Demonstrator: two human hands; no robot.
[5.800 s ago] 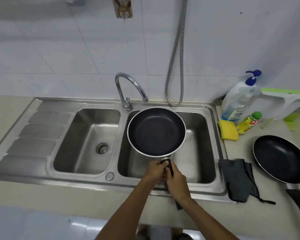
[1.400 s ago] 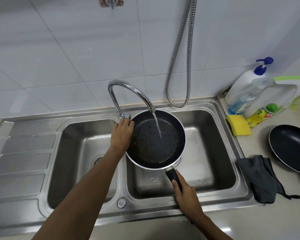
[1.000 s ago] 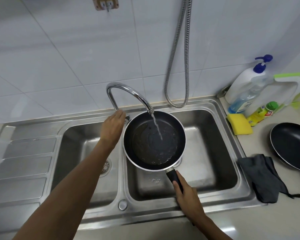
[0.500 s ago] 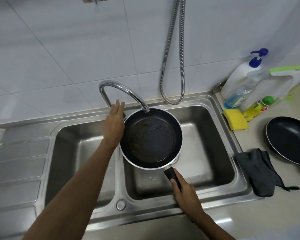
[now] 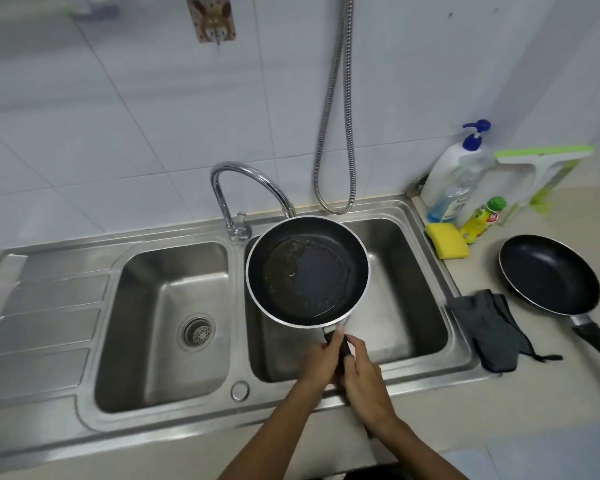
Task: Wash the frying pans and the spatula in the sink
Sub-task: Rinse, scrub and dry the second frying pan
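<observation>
Pan (image 5: 307, 271), gripped at the handle (image 5: 343, 349) by left hand (image 5: 321, 363) and right hand (image 5: 366, 381) over the sink (image 5: 238, 323), could be tipped, with water (image 5: 321, 282) spilled onto the counter (image 5: 499, 427).

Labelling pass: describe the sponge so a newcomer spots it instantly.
Start at the double sink; go to the counter off its back right corner. The sponge lies flat there, before the pump bottle and small green-capped bottle: the only yellow block among bottles.

Both hands, left (image 5: 321, 362) and right (image 5: 366, 382), grip the wet frying pan's (image 5: 307, 271) handle above the sink's (image 5: 426, 261) right basin.
</observation>
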